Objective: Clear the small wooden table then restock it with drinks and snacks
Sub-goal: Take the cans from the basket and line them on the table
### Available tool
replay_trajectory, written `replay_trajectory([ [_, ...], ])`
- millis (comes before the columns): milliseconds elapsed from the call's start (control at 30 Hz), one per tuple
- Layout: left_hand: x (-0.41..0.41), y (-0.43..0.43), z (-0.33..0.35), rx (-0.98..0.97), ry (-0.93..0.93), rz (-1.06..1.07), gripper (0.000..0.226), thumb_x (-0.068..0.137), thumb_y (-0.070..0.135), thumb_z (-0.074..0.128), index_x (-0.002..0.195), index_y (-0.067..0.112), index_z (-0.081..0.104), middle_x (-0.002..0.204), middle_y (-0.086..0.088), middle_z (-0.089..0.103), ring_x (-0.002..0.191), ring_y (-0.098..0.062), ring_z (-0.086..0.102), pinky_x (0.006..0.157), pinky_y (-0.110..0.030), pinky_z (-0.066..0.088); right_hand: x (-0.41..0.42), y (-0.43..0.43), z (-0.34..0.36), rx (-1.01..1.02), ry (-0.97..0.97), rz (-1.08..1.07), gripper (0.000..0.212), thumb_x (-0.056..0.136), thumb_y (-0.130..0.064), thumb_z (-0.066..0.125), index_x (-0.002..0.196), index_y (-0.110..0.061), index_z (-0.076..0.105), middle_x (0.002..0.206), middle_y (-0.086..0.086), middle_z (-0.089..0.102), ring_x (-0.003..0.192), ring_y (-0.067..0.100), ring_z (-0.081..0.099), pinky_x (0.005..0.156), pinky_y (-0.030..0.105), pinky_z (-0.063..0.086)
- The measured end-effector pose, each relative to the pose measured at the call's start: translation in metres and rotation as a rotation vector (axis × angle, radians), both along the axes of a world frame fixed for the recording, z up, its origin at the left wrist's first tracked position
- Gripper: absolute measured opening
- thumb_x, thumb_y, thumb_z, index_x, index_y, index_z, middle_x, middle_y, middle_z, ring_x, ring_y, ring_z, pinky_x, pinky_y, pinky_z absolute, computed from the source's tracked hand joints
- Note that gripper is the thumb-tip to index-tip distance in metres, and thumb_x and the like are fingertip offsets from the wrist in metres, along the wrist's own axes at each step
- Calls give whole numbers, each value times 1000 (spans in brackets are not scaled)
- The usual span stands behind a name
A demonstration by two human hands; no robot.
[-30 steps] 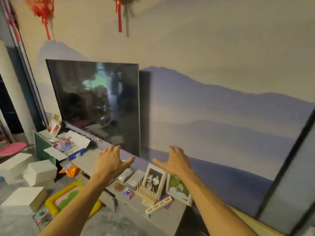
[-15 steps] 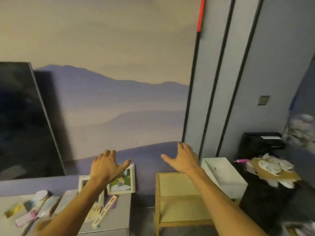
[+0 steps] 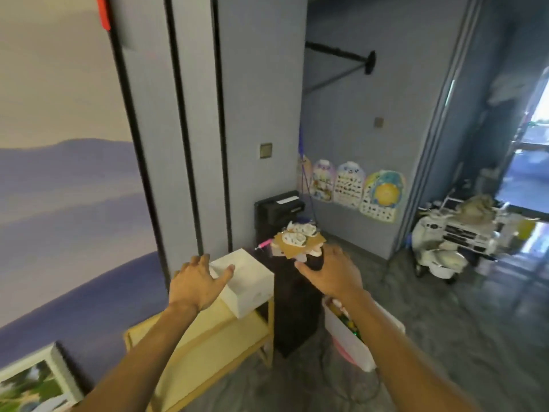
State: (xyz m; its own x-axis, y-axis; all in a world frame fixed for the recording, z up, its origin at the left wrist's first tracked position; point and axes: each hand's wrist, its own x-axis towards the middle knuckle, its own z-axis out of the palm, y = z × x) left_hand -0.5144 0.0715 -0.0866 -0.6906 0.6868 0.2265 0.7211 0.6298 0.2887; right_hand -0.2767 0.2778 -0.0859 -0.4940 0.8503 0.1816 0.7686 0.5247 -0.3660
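The small wooden table (image 3: 208, 337) stands low against the wall, pale yellow, with a white box (image 3: 246, 281) on its right end. My left hand (image 3: 197, 282) hovers open above the table, fingertips at the box's left corner. My right hand (image 3: 329, 273) is open too, held in front of a tall dark stand (image 3: 292, 307). A white bag (image 3: 347, 331) with colourful items inside sits on the floor under my right forearm.
The dark stand carries small white shoes on brown card (image 3: 297, 240) and a black printer (image 3: 279, 205) behind. A framed picture (image 3: 35, 379) shows at the lower left. A white toy scooter (image 3: 436, 251) and clutter stand by the doorway at right. Grey floor lies between.
My view has swung right, from the television and grey cabinet to the wooden table, dark stand and doorway. Both hands stay raised and open in front of me.
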Motion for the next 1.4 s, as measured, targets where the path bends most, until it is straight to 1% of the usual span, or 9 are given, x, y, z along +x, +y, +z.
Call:
replay_trajectory([
  [133,44,83,-2,7,-25,-101,93,91,89,31,154,22,48,153,-6,55,133,-33,58,107,-50,51,72,45,4,-37,17,-138,117,79,-97,45,164,-18,31,168,8,36,152,36,37,116,54,45],
  [367,104,201,-16,-9,15,-250,104,83,98,18,141,21,57,140,-8,62,119,-34,65,93,-48,58,158,124,-13,-93,22,-289,120,75,-100,42,161,-15,37,164,13,40,151,38,38,114,55,46],
  [567,131,286,-34,-77,-29,-296,96,88,93,30,154,25,45,155,-7,54,133,-35,59,102,-51,55,186,175,-42,-172,1,-368,123,75,-101,42,164,-17,32,170,12,33,154,38,35,116,58,45],
  [767,131,374,-67,-75,-61,-395,97,85,93,33,148,23,52,148,-7,59,132,-34,59,105,-53,52,181,237,-77,-215,-31,-436,126,72,-104,40,165,-18,32,169,12,35,150,40,41,114,59,46],
  [867,126,423,-87,-91,-112,-457,101,87,93,34,152,17,52,154,-10,55,140,-33,54,112,-52,47,172,277,-103,-233,-52,-454,123,70,-106,36,159,-20,40,166,10,40,144,38,48,111,60,48],
  [1000,110,487,-114,-136,-183,-496,109,84,95,32,156,15,47,162,-10,46,147,-32,46,117,-52,43,149,332,-122,-267,-105,-473,125,72,-105,33,163,-19,33,166,13,41,145,39,47,115,58,46],
  [1133,91,542,-143,-213,-237,-520,107,85,94,33,157,16,45,161,-10,47,145,-31,48,112,-51,45,120,390,-139,-304,-171,-477,126,70,-105,33,162,-19,35,163,11,45,142,37,51,113,54,48],
  [1300,76,596,-187,-274,-292,-509,103,84,94,33,149,17,52,149,-8,56,136,-30,55,107,-48,48,85,441,-165,-329,-243,-400,113,74,-101,43,155,-22,44,153,6,55,126,30,63,96,45,57],
  [1400,76,616,-216,-318,-302,-499,100,84,95,32,145,18,55,140,-7,58,127,-29,58,101,-47,50,74,471,-194,-374,-310,-359,111,74,-102,44,149,-20,49,146,6,60,123,30,64,95,45,57],
])
